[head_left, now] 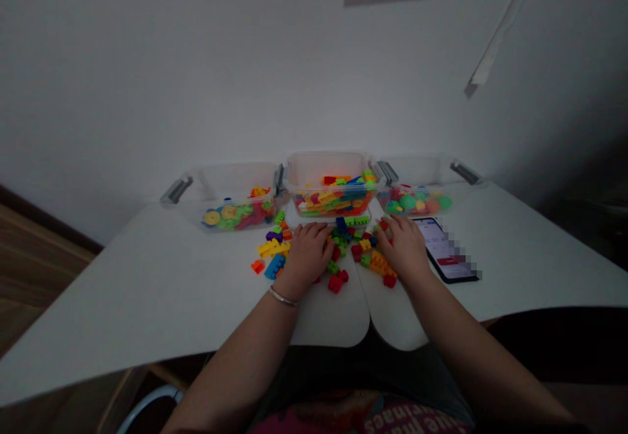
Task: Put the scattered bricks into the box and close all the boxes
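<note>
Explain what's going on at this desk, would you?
A person has both bare hands palm-down among loose multicoloured plastic building bricks on a white desk. The left hand is beside yellow bricks, the right hand beside orange ones; neither clearly grips anything. Behind them stand three clear plastic bins: the middle bin holds bricks, the left bin round gear-like pieces, the right bin rounded green and red pieces. A smartphone lies right of the right hand.

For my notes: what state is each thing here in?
Left hand, open, palm down over loose toy bricks
Right hand, open, palm down
Middle clear bin, open, holding bricks
Left clear bin, open, holding round pieces
Right clear bin, open, holding round pieces
Smartphone, screen lit
</note>
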A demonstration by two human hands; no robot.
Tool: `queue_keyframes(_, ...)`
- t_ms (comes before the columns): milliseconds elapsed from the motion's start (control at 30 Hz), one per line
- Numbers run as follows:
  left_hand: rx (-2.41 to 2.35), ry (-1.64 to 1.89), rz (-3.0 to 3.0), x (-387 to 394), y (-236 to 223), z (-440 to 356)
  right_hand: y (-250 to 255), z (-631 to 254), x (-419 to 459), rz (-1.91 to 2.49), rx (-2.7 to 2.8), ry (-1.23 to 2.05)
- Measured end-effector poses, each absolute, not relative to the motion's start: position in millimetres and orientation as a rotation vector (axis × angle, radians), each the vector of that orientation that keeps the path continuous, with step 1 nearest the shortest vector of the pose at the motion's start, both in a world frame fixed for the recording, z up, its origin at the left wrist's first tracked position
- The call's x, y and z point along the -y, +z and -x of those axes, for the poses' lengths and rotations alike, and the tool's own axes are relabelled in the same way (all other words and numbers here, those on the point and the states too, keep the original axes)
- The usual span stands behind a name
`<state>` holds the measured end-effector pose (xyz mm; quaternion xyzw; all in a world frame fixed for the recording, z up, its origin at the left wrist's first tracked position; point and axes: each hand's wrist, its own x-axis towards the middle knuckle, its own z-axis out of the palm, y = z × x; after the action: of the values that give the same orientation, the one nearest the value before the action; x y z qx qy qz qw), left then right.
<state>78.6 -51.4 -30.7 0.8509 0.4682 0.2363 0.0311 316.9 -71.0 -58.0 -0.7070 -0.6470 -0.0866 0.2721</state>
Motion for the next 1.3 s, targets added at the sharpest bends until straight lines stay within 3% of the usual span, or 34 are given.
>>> queue_keyframes(267, -1.446, 0.762, -2.623, 52, -32, -78, -65, -320, 70, 2.03, 1.757, -0.167)
queue_keyframes(567, -1.421, 0.72, -2.658, 53, -33, -75, -68, -307, 86, 1.78, 1.957, -0.07)
queue_keyframes(800, -1.419, 0.735, -2.636, 57, -27, -77, -82, -305, 113, 1.826, 1.881, 0.006)
queue_keyframes(1067, -1.055, 0.526, -2.736, 63, -28, -76, -92, -275, 109, 1.816, 1.841, 0.062)
queue_keyframes(1300, -1.217, 0.56, -2.734, 64, -26, -78, -85, -265, 92, 1.83, 1.752, 0.025)
